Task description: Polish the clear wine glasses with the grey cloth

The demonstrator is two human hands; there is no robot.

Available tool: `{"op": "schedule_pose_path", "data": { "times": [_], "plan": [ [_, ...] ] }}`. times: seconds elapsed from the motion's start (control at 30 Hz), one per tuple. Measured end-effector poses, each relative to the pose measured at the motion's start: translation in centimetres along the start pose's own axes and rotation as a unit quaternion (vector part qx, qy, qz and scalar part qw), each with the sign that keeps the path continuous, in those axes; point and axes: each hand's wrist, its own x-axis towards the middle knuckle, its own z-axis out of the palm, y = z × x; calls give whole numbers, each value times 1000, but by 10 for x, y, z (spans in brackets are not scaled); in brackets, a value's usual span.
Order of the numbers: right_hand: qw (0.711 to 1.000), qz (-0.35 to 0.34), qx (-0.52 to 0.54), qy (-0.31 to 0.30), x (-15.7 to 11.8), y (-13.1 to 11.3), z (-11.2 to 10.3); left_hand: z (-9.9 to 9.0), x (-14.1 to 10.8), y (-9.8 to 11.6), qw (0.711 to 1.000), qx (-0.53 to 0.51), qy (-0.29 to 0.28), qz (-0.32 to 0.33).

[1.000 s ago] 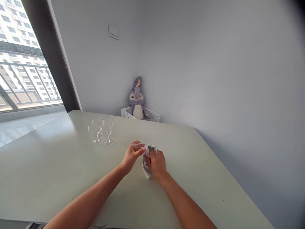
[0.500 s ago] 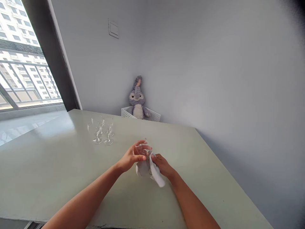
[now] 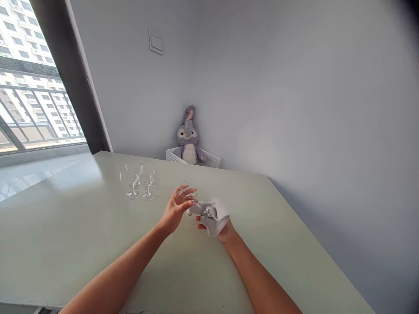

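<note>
The stemmed glass (image 3: 195,200) is inside the left grip (image 3: 173,213), above the near half of the pale counter (image 3: 268,257). The left grip is curved around the bowl, fingers on the far side and thumb on the near side, narrowed to the width of the glass. The glass leans, its rim toward the upper left and its lower end running down to the right into the white cloth (image 3: 218,218). The right grip (image 3: 226,232) is mostly covered by that cloth and holds it from beneath, with a few fingertips showing under its left edge; how firmly they press cannot be told. The cloth is gathered about the lower part of the glass, and the foot is hard to make out among the folds.

Half a second ago the glass was more upright and a little further right, and the right grip pinched the cloth from the side, with a long flap hanging toward the near edge. Now the flap is folded up, the right grip has turned underneath, and the left grip has shifted left.

The four other glasses (image 3: 139,179) stand upright in a close cluster to the left, well apart from both hands, as before. The plush toy (image 3: 189,152) sits unchanged in the white basket (image 3: 212,161) beyond the counter.
</note>
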Motion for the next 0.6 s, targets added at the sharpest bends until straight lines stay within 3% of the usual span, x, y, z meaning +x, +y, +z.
{"op": "schedule_pose_path", "data": {
  "times": [0.1,0.23,0.33,0.43,0.5,0.6],
  "plan": [
    [999,-30,-21,0,0,10,8,7,-7,-5,993,109,10,47],
    [978,-104,-123,130,7,26,9,17,-15,-10,977,187,26,99],
    [929,-127,-288,192,10,29,4,18,-13,-8,980,153,75,103],
    [875,-136,-436,159,4,30,5,12,-7,-1,978,117,123,123],
    [801,-167,-566,104,-4,29,11,7,-3,4,974,107,144,136],
    [598,-262,-752,90,-16,21,20,4,-1,9,967,122,162,155]
  ]
}}
